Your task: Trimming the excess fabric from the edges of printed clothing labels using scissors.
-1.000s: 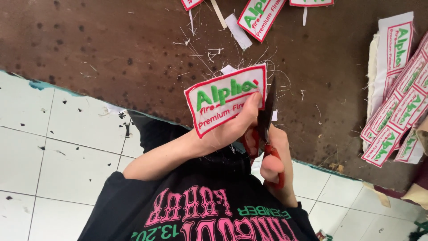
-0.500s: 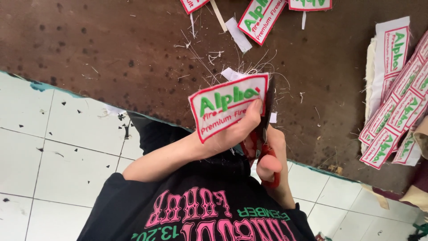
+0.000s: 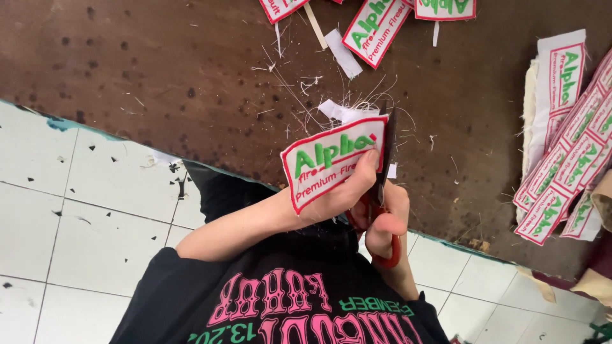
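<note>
1. The left hand pinches a white embroidered fabric patch with a red stitched border and green lettering, thumb pressed across its lower right corner, holding it above the near edge of the brown scuffed wooden tabletop.
2. The right hand has its fingers closed through the handles of the red-handled scissors; the dark blades point up along the patch's right edge, touching it.
3. White fabric trimmings and loose threads lie on the tabletop just behind the patch.
4. A stack of similar patches sits well apart, at the right edge.
</note>
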